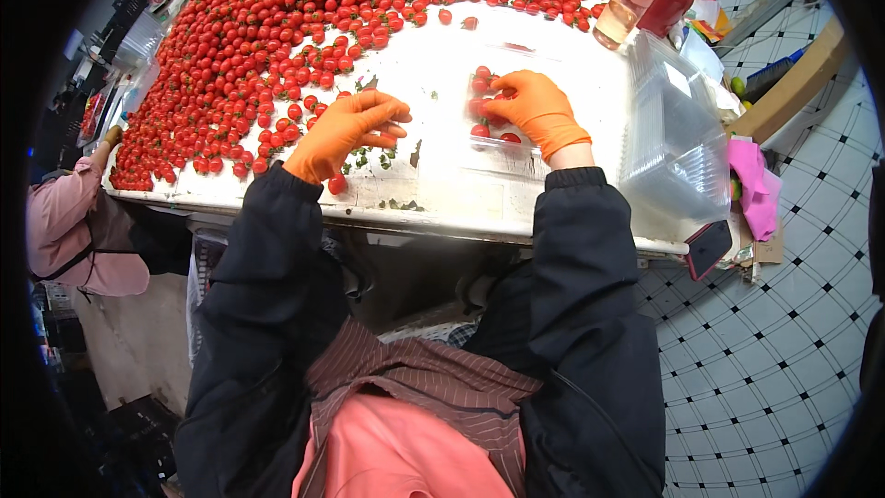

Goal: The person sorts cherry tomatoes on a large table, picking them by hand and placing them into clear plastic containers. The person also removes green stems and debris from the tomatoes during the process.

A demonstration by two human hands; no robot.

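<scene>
A: "Leftmost entry?"
B: "One co-worker (81, 221), in pink, at the edge of the worktop (442, 60). Next: cherry tomatoes (277, 46), red, one large heap across the far side."
A: "Left hand (346, 134)?"
B: "Orange-gloved, fingers half curled, above the worktop near loose green stems (373, 159); cannot tell whether it pinches anything."
A: "Then?"
B: "One clear tray (502, 157), several tomatoes inside. Right hand (537, 111): orange-gloved, fingers bent down at those tomatoes; grip cannot be told."
A: "Rightmost?"
B: "One capped bottle (625, 11); clear containers (673, 129), stacked."
</scene>
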